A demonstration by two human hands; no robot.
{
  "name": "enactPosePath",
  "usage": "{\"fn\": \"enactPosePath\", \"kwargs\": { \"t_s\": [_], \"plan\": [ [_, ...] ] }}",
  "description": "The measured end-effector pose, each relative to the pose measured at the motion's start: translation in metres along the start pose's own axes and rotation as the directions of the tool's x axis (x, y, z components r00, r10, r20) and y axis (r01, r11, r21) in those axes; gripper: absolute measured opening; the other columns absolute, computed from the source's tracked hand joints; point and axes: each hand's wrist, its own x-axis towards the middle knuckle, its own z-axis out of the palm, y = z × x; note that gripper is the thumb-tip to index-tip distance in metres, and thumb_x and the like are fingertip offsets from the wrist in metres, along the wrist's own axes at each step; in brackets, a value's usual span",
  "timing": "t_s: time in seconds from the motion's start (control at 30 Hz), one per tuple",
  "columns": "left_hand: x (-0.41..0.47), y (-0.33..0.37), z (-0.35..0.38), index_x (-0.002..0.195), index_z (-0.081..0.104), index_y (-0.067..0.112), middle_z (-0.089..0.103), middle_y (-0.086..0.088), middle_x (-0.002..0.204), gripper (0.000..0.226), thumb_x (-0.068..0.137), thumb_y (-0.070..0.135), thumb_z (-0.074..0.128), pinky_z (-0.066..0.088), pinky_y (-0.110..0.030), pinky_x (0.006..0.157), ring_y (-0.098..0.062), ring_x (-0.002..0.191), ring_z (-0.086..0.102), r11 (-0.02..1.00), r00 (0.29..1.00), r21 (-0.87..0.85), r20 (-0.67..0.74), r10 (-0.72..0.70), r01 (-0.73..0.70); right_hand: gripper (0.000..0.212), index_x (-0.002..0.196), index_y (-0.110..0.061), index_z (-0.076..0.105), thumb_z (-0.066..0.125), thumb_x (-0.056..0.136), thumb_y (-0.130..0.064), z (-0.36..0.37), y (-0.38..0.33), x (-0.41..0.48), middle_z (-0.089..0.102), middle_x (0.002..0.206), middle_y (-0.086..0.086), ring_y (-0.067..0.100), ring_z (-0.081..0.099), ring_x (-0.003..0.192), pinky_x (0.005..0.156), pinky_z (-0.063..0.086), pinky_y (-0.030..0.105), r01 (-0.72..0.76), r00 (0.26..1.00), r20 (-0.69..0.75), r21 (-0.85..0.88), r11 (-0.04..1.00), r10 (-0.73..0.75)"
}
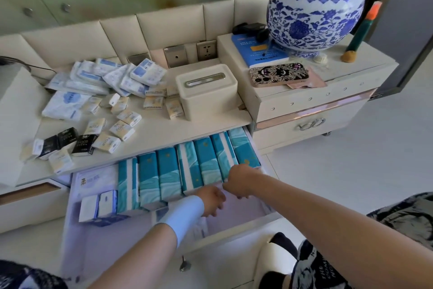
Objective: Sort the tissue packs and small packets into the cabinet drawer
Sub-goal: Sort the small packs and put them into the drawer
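Note:
The cabinet drawer (239, 232) stands pulled out below the counter. A row of teal tissue packs (168, 171) stands on edge across its back. At the left of the drawer sit two small white-and-blue packs (98, 208). My left hand (212, 201), with a pale blue wrist sleeve, reaches into the drawer at the front ends of the middle teal packs, fingers curled. My right hand (239, 181) grips the front end of the right-hand teal packs. On the counter above lie several small cream packets (126, 116), black packets (68, 141) and white-blue wet-wipe packs (112, 75).
A cream tissue box (206, 92) stands on the counter beside the packets. To the right, a nightstand (311, 110) carries a blue-and-white vase (314, 7), a blue book (262, 54) and a phone (278, 74). Wall sockets (206, 49) sit behind. My knees are at the bottom right.

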Motion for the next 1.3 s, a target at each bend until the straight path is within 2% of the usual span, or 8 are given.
{"fn": "enactPosePath", "kwargs": {
  "t_s": [0.13,0.3,0.53,0.7,0.8,0.97,1.1,1.3],
  "plan": [
    [-0.004,-0.064,-0.039,0.108,0.061,0.006,0.066,-0.016,0.123,0.019,0.098,0.013,0.046,0.050,-0.026,0.061,-0.024,0.078,0.062,0.981,0.978,0.166,-0.199,-0.070,0.104,0.037,0.109,0.004,0.060,0.053,0.096,-0.029,0.038,-0.024,0.007,0.072,0.100,0.016,0.026,0.069,0.066,0.067,0.061,0.039,-0.095,0.967,0.256,0.294,0.951,0.017],
    [-0.011,-0.103,-0.046,0.130,0.056,0.000,0.062,-0.016,0.127,0.039,0.096,0.021,0.056,0.046,-0.024,0.065,-0.028,0.102,0.064,0.964,0.945,0.219,-0.320,-0.072,0.148,0.052,0.135,-0.005,0.042,0.061,0.095,-0.030,0.065,-0.053,0.004,0.057,0.127,0.016,0.028,0.065,0.101,0.084,0.057,0.041,-0.145,0.950,0.311,0.530,0.835,-0.033],
    [-0.021,-0.094,-0.047,0.123,0.061,0.004,0.066,-0.015,0.118,0.036,0.095,0.025,0.058,0.057,-0.040,0.090,-0.029,0.104,0.067,0.985,0.986,-0.146,-0.129,-0.106,0.087,0.046,0.103,-0.002,0.061,0.070,0.085,-0.043,0.062,-0.066,-0.006,0.069,0.095,0.020,0.035,0.069,0.082,0.069,0.058,0.039,-0.135,0.985,0.161,0.541,0.830,0.056],
    [-0.021,-0.063,-0.030,0.135,0.049,0.015,0.055,-0.013,0.131,0.037,0.099,0.024,0.049,0.055,-0.037,0.090,-0.023,0.105,0.063,0.989,1.000,-0.148,-0.029,0.009,-0.013,0.024,0.110,-0.011,0.062,0.065,0.091,-0.027,0.032,-0.040,-0.018,0.066,0.084,0.007,0.023,0.061,0.072,0.066,0.054,0.032,-0.051,0.996,0.076,0.021,0.998,0.050],
    [-0.017,-0.041,-0.004,0.138,0.049,0.019,0.055,-0.009,0.134,0.038,0.100,0.016,0.045,0.053,-0.035,0.089,-0.022,0.114,0.060,0.989,0.993,-0.122,0.071,0.090,-0.081,0.044,0.132,-0.013,0.051,0.056,0.096,-0.037,0.034,-0.021,-0.022,0.065,0.115,0.014,0.030,0.063,0.098,0.082,0.052,0.045,0.017,0.998,-0.038,-0.546,0.838,-0.044],
    [-0.004,-0.027,0.018,0.134,0.054,0.012,0.061,-0.010,0.132,0.037,0.097,0.011,0.052,0.052,-0.040,0.097,-0.019,0.103,0.062,0.979,0.975,-0.108,0.122,0.184,-0.171,0.024,0.109,-0.016,0.063,0.059,0.090,-0.030,0.029,-0.008,-0.020,0.067,0.103,0.003,0.023,0.066,0.091,0.070,0.050,0.031,-0.055,0.946,-0.294,-0.555,0.830,-0.134],
    [0.002,-0.026,0.001,0.134,0.054,0.017,0.060,-0.013,0.128,0.038,0.097,0.015,0.045,0.053,-0.037,0.088,-0.023,0.098,0.064,0.979,0.991,0.162,0.068,0.114,-0.124,0.032,0.120,-0.023,0.063,0.062,0.088,-0.022,0.028,0.004,-0.026,0.058,0.116,0.006,0.028,0.057,0.107,0.083,0.048,0.047,0.218,0.931,-0.025,-0.764,0.607,-0.365],
    [0.002,-0.053,-0.039,0.150,0.035,0.023,0.036,-0.004,0.155,0.053,0.100,0.009,0.042,0.037,-0.032,0.110,-0.025,0.136,0.042,0.674,0.983,0.734,-0.052,0.178,-0.083,0.059,0.135,-0.033,0.053,0.075,0.082,-0.021,0.035,0.002,-0.010,0.049,0.138,0.007,0.032,0.046,0.129,0.106,0.042,0.045,0.468,0.849,0.307,-0.814,0.343,-0.430]
  ]
}}
